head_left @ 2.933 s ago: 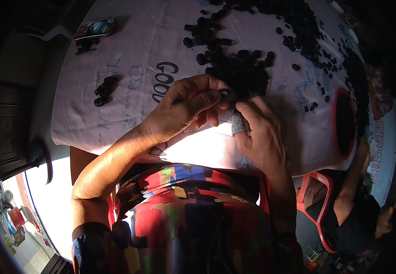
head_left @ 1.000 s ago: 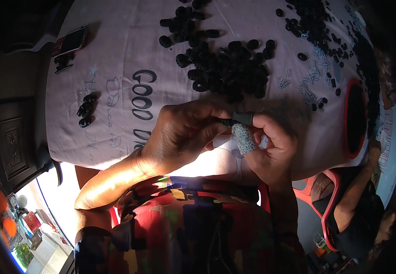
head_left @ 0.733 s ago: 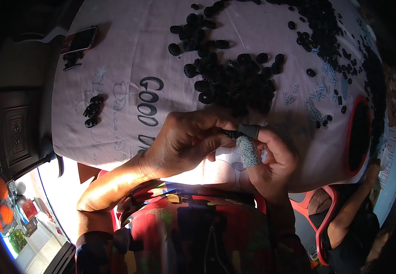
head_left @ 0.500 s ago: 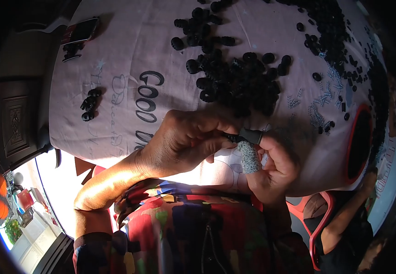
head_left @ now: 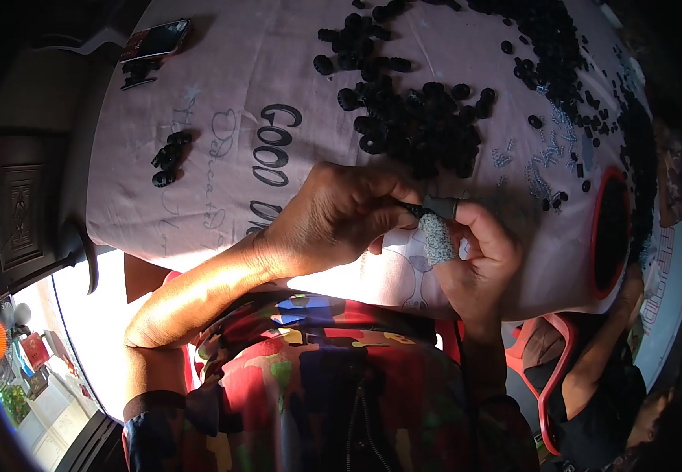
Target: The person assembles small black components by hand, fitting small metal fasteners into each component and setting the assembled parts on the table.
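Note:
My left hand (head_left: 329,216) and my right hand (head_left: 479,256) meet over the near part of the cloth-covered table. Between their fingertips is a small black piece (head_left: 414,209), mostly hidden, so its exact kind does not show. The left thumb and forefinger pinch it from one side. On the right hand, a speckled grey wrap (head_left: 437,240) covers the thumb and a dark band (head_left: 440,207) covers the forefinger; both press at the piece's other end. Just beyond the hands lies a heap of black ridged, wheel-like parts (head_left: 427,126).
Small silvery screw-like pieces (head_left: 541,185) are scattered right of the heap. More black parts (head_left: 553,47) spread along the far right. A red-rimmed round container (head_left: 595,236) stands at right, near another person's arm (head_left: 593,374). At left are a phone (head_left: 156,41) and a small black cluster (head_left: 170,157).
The view has shifted slightly, so the table items sit a little differently in frame. Both hands stay together at the small black piece, with the fingertips closed a little tighter around it.

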Demonstrator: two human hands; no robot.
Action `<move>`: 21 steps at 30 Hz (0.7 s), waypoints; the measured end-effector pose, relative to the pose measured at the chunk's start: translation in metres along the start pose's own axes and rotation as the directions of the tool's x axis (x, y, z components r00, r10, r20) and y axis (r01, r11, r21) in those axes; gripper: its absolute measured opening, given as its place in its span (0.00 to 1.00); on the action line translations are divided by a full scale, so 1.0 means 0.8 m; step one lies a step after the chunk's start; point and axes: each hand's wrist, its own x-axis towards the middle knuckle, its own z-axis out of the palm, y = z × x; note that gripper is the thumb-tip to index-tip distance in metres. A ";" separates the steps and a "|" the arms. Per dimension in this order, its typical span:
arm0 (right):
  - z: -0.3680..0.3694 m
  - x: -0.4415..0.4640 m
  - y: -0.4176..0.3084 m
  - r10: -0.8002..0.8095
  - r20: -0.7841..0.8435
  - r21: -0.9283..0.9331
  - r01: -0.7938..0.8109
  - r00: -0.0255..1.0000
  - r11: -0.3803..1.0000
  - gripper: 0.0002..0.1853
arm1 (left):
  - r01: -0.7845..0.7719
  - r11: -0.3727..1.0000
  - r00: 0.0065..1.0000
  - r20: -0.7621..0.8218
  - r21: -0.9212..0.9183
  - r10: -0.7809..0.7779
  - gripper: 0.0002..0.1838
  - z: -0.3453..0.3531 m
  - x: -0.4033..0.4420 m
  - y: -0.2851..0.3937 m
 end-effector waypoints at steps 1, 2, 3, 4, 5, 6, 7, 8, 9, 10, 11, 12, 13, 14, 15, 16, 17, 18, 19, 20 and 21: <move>0.003 0.001 -0.002 -0.008 -0.025 -0.009 0.008 1.000 1.000 0.10 | 0.000 1.000 1.000 -0.001 0.011 0.000 0.08 0.000 0.000 0.001; 0.007 0.004 -0.005 -0.015 -0.051 -0.019 0.014 0.999 1.000 0.10 | 0.001 1.000 1.000 0.000 0.021 -0.001 0.08 0.000 0.000 0.002; 0.009 0.006 -0.007 -0.020 -0.078 -0.030 0.018 0.997 0.999 0.10 | 0.002 1.000 1.000 0.002 0.031 -0.002 0.08 0.000 -0.001 0.002; 0.009 0.006 -0.008 -0.031 -0.070 -0.035 0.029 0.997 0.999 0.10 | -0.004 0.999 1.000 0.000 0.045 0.004 0.08 0.000 -0.001 0.002; 0.008 0.008 -0.008 -0.043 -0.064 -0.041 0.040 0.997 0.998 0.10 | -0.010 0.998 1.000 -0.003 0.059 0.010 0.08 0.000 -0.001 0.002; 0.008 0.009 -0.009 -0.054 -0.057 -0.047 0.052 0.997 0.998 0.11 | -0.016 0.997 1.000 -0.004 0.073 0.016 0.08 0.000 -0.001 0.001; 0.009 0.010 -0.009 -0.062 -0.058 -0.063 0.058 0.996 0.996 0.11 | -0.022 0.998 1.000 -0.012 0.054 0.023 0.06 0.001 -0.001 0.000; 0.009 0.010 -0.010 -0.069 -0.058 -0.080 0.064 0.996 0.995 0.11 | -0.027 0.999 0.999 -0.021 0.033 0.028 0.05 0.002 -0.001 -0.002; 0.008 0.011 -0.011 -0.077 -0.055 -0.098 0.071 0.996 0.993 0.12 | -0.034 0.999 0.999 -0.033 0.011 0.034 0.04 0.004 -0.001 -0.004; 0.008 0.012 -0.011 -0.109 -0.046 -0.125 0.102 0.993 0.987 0.12 | -0.033 0.999 0.999 -0.035 0.008 0.033 0.04 0.004 -0.001 -0.006; 0.007 0.013 -0.010 -0.141 -0.037 -0.151 0.134 0.989 0.979 0.12 | -0.031 1.000 0.999 -0.038 0.007 0.031 0.04 0.004 -0.001 -0.007; 0.006 0.014 -0.010 -0.173 -0.028 -0.175 0.165 0.985 0.971 0.13 | -0.028 1.000 0.999 -0.041 0.007 0.028 0.04 0.004 -0.002 -0.008; 0.006 0.016 -0.011 -0.163 -0.023 -0.178 0.156 0.986 0.972 0.13 | -0.039 0.999 0.998 -0.055 0.004 0.040 0.04 0.004 -0.002 -0.009; 0.006 0.017 -0.013 -0.152 -0.020 -0.180 0.146 0.988 0.973 0.13 | -0.050 0.999 0.997 -0.067 0.002 0.050 0.04 0.005 -0.002 -0.009; 0.006 0.018 -0.015 -0.141 -0.018 -0.184 0.135 0.990 0.974 0.13 | -0.061 0.998 0.995 -0.077 -0.001 0.061 0.04 0.006 -0.002 -0.009; 0.005 0.020 -0.018 -0.153 -0.006 -0.214 0.148 0.988 0.966 0.13 | -0.063 0.998 0.995 -0.076 -0.013 0.062 0.04 0.005 -0.002 -0.010; 0.005 0.021 -0.021 -0.164 0.005 -0.245 0.161 0.986 0.956 0.13 | -0.064 0.998 0.995 -0.073 -0.024 0.063 0.04 0.005 -0.002 -0.011; 0.005 0.022 -0.023 -0.175 0.016 -0.274 0.173 0.984 0.946 0.13 | -0.066 0.997 0.995 -0.071 -0.036 0.063 0.05 0.005 -0.002 -0.011; 0.004 0.022 -0.020 -0.139 0.011 -0.205 0.138 0.990 0.969 0.13 | -0.065 0.997 0.995 -0.074 -0.051 0.061 0.05 0.006 -0.002 -0.013; 0.004 0.022 -0.013 -0.104 0.010 -0.134 0.105 0.995 0.985 0.13 | -0.065 0.996 0.995 -0.080 -0.066 0.060 0.05 0.006 -0.002 -0.014; 0.003 0.024 -0.010 -0.070 0.015 -0.062 0.071 0.997 0.996 0.13 | -0.066 0.994 0.994 -0.088 -0.081 0.059 0.05 0.006 -0.003 -0.014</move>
